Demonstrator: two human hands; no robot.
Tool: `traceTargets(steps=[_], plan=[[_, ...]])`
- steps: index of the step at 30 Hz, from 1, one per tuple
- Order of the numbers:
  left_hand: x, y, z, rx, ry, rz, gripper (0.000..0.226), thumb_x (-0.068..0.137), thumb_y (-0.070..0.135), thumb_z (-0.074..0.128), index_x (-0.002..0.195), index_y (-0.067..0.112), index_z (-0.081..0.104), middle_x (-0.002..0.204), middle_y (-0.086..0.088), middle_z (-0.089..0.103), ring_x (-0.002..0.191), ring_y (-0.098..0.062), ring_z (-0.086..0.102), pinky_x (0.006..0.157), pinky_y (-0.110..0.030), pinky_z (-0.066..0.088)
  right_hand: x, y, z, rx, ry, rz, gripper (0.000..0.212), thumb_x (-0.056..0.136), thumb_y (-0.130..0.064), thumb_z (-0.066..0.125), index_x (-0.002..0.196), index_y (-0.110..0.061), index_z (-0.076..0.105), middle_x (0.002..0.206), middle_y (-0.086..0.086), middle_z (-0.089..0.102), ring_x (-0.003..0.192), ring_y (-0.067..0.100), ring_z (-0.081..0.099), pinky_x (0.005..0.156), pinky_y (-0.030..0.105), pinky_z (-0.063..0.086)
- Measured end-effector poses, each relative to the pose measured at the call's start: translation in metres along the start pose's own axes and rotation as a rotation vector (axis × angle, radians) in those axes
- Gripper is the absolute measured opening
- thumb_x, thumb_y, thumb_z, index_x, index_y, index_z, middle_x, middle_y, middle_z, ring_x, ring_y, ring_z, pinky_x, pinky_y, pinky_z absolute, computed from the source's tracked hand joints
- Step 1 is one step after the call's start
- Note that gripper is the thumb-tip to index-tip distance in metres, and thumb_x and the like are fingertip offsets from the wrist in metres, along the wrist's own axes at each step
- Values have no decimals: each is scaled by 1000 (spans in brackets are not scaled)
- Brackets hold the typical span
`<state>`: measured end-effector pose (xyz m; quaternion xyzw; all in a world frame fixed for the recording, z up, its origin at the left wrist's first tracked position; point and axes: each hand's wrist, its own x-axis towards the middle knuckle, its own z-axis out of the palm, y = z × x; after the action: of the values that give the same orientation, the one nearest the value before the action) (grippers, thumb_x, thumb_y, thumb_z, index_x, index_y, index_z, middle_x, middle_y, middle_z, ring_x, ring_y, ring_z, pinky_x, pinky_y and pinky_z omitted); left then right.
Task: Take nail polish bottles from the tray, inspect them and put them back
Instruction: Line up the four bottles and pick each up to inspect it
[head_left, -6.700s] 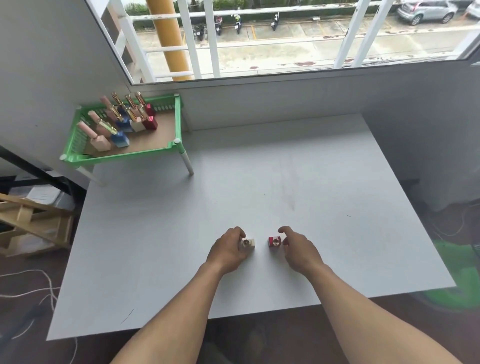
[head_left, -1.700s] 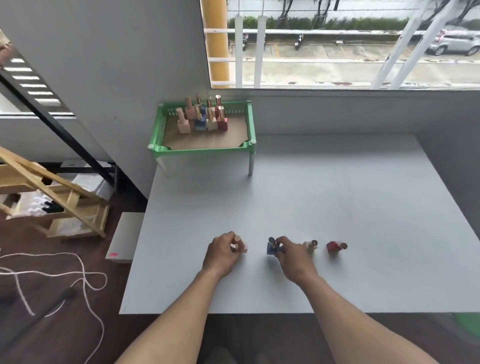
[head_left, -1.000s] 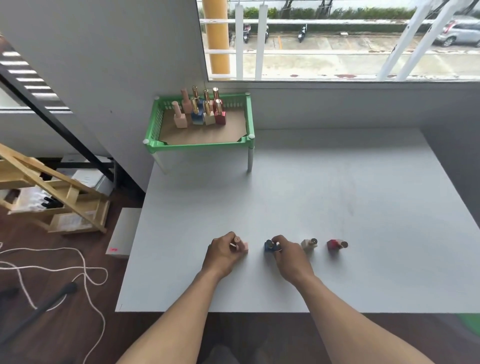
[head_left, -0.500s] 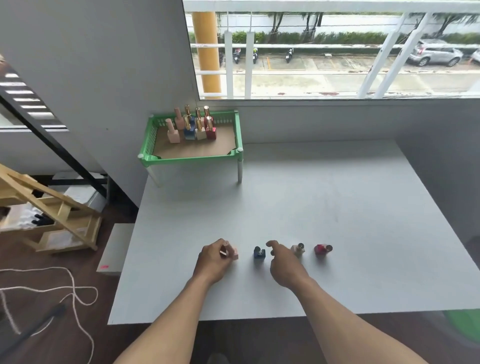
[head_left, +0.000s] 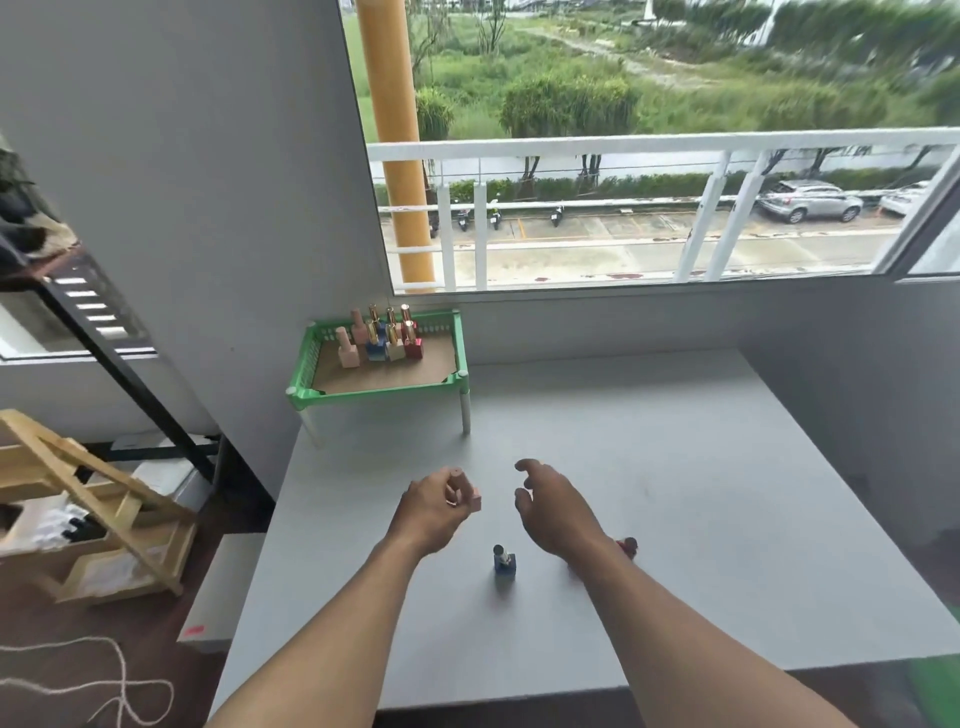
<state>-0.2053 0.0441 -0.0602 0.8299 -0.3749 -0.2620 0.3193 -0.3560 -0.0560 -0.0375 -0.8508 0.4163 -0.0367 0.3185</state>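
Observation:
My left hand (head_left: 434, 506) is raised above the table and is shut on a pink nail polish bottle (head_left: 470, 496), cap pointing up. Beside it, my right hand (head_left: 553, 506) hovers with fingers apart and holds nothing. A blue bottle (head_left: 504, 560) stands upright on the white table (head_left: 701, 493) just below and between my hands. A red bottle (head_left: 627, 546) peeks out behind my right wrist; the cream bottle is hidden by that arm. The green tray (head_left: 374, 396) on legs at the back left holds several upright bottles (head_left: 382, 340).
A grey wall stands left of the tray, and a window with a white railing runs behind the table. A wooden rack (head_left: 88, 519) and a loose cord (head_left: 104, 691) lie on the floor to the left.
My left hand has lifted the pink bottle off the table and away from me. My right hand has risen and opened, leaving the blue bottle standing. The camera has tilted upward.

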Motion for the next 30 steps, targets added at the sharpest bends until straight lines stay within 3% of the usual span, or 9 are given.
traceTargets(steps=[7,10,14,21,30], plan=[[11,36,-23,36,72,82,18,85,38,67,78,23,60,79,3,68,79,-20,66,73,-34,54,6,-34,-51,19,144,-163,40,98,-24,44,137,-22,45,129,4,58,120,21,52,98,37,45],[14,45,-31,65,88,92,26,82,43,68,88,19,62,83,2,70,79,-20,66,72,-34,54,5,-40,-66,32,144,-254,41,96,-26,49,137,-25,47,125,2,60,114,19,56,95,35,47],[13,51,-35,64,116,110,26,80,45,71,87,22,61,84,3,72,77,-17,68,70,-30,54,4,-44,-78,-2,127,-328,43,95,-29,54,137,-31,47,124,0,60,111,18,58,94,38,49],[12,55,-39,78,169,150,28,78,47,74,95,26,67,83,6,71,76,-14,68,70,-27,53,8,-49,-83,-58,113,-357,40,97,-28,54,136,-33,49,123,-2,60,109,17,60,91,38,51],[17,53,-34,130,197,184,18,79,30,75,96,29,70,90,3,62,81,-15,63,73,-27,52,17,-44,-77,-87,125,-282,23,100,-25,49,119,-19,61,114,1,67,99,23,61,83,36,51]])
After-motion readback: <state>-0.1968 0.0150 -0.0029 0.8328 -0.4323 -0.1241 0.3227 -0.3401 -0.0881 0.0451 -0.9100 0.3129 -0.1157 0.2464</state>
